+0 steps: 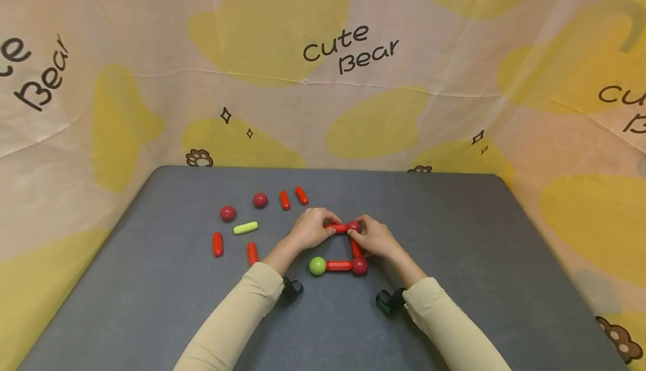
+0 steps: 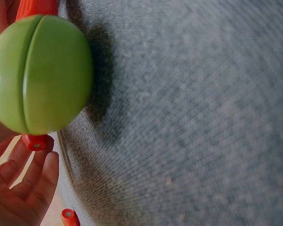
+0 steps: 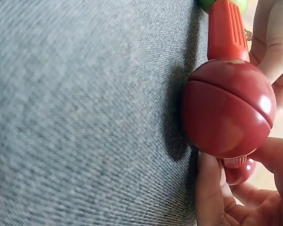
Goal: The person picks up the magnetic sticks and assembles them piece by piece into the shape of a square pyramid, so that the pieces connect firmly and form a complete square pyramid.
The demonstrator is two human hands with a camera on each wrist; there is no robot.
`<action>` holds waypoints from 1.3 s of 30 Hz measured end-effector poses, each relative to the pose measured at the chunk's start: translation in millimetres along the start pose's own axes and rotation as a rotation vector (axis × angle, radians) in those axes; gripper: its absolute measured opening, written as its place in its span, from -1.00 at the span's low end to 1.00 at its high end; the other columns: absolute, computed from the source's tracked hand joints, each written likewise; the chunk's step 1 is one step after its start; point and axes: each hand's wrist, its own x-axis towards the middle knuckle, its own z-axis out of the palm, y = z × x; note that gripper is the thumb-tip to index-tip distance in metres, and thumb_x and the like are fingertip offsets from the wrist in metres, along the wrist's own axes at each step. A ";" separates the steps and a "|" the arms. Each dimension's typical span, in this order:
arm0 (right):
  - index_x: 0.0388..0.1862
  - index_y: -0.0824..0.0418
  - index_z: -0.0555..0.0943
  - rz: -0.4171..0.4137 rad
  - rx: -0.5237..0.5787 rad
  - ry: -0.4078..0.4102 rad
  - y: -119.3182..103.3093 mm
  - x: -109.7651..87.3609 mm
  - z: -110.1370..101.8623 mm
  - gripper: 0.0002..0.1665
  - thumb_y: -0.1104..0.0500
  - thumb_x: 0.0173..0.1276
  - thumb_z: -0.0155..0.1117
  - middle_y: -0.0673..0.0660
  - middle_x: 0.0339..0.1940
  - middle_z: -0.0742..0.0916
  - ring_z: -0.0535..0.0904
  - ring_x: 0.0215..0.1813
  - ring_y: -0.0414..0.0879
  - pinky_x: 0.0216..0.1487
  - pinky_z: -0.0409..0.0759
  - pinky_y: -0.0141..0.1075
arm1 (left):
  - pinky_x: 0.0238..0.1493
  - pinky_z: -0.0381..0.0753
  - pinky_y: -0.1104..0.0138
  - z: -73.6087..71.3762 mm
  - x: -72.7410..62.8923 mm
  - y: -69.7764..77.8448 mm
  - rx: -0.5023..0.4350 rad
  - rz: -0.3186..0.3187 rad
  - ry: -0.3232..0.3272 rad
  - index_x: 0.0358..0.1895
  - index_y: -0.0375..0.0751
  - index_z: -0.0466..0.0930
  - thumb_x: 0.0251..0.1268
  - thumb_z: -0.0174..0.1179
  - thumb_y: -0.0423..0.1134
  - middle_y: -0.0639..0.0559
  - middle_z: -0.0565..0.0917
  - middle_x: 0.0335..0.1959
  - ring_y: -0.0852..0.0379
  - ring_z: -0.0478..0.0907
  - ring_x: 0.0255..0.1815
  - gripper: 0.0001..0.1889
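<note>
On the grey table, red rods and balls are joined in an open-sided frame. My left hand (image 1: 312,228) pinches the top red rod (image 1: 338,228), whose other end meets a dark red ball (image 1: 354,226). At that ball, my right hand (image 1: 375,236) has its thumb and fingers round the corner and the side red rod (image 1: 356,247). The side rod runs down to a second dark red ball (image 3: 228,108). From there a bottom red rod (image 1: 338,265) leads to a green ball (image 2: 42,75). In the left wrist view, a rod end (image 2: 35,142) shows between the left fingers.
Left of the frame lie two loose dark red balls (image 1: 259,200), a yellow-green rod (image 1: 245,228) and several red rods (image 1: 217,244). One red rod (image 1: 253,253) lies right by the left sleeve. A printed cloth (image 1: 323,124) hangs behind the table.
</note>
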 end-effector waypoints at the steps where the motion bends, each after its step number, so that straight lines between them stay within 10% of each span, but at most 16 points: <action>1: 0.07 0.26 0.44 0.002 0.005 -0.002 0.3 0.5 0.1 -0.53 0.03 0.27 0.20 0.08 -0.58 0.53 0.50 -0.73 -0.16 -0.63 0.49 -0.34 | -0.33 0.48 0.31 0.1 0.0 -0.1 -0.001 0.001 0.000 -0.20 -0.03 0.71 0.09 0.26 -0.33 0.05 0.66 -0.22 0.15 0.53 -0.33 -0.80; 12: 0.06 0.26 0.44 -0.001 0.027 0.004 0.9 -0.1 0.7 -0.54 0.04 0.27 0.21 0.07 -0.60 0.56 0.53 -0.73 -0.16 -0.64 0.50 -0.32 | -0.27 0.55 0.31 -15.7 -3.6 -7.8 -0.059 0.024 0.001 -0.16 -0.10 0.68 0.09 0.25 -0.33 0.05 0.68 -0.23 0.19 0.61 -0.29 -0.79; 20: 0.05 0.27 0.44 -0.011 0.006 0.017 1.2 -1.1 1.9 -0.55 0.05 0.27 0.21 0.06 -0.61 0.54 0.51 -0.74 -0.17 -0.66 0.47 -0.34 | -0.15 0.53 0.20 -45.4 -5.6 -25.0 -0.032 -0.007 0.134 -0.17 -0.11 0.67 0.07 0.27 -0.29 0.01 0.68 -0.21 0.10 0.61 -0.20 -0.78; 32: 0.05 0.26 0.45 -0.020 -0.014 0.026 2.9 -0.1 3.3 -0.55 0.04 0.26 0.21 0.04 -0.62 0.54 0.47 -0.73 -0.19 -0.65 0.42 -0.36 | -0.03 0.44 0.05 -87.6 -12.8 -53.1 -0.079 -0.208 0.370 -0.06 -0.08 0.63 0.13 0.25 -0.20 -0.08 0.56 0.00 -0.08 0.50 0.03 -0.73; 39: 0.05 0.27 0.44 -0.013 0.013 0.013 3.4 -0.5 3.2 -0.55 0.06 0.27 0.21 0.05 -0.62 0.54 0.47 -0.73 -0.19 -0.66 0.44 -0.37 | 0.00 0.41 0.01 -94.8 -15.5 -68.6 -0.055 -0.300 0.389 0.01 -0.16 0.59 0.14 0.24 -0.21 -0.20 0.54 0.05 -0.15 0.45 0.07 -0.66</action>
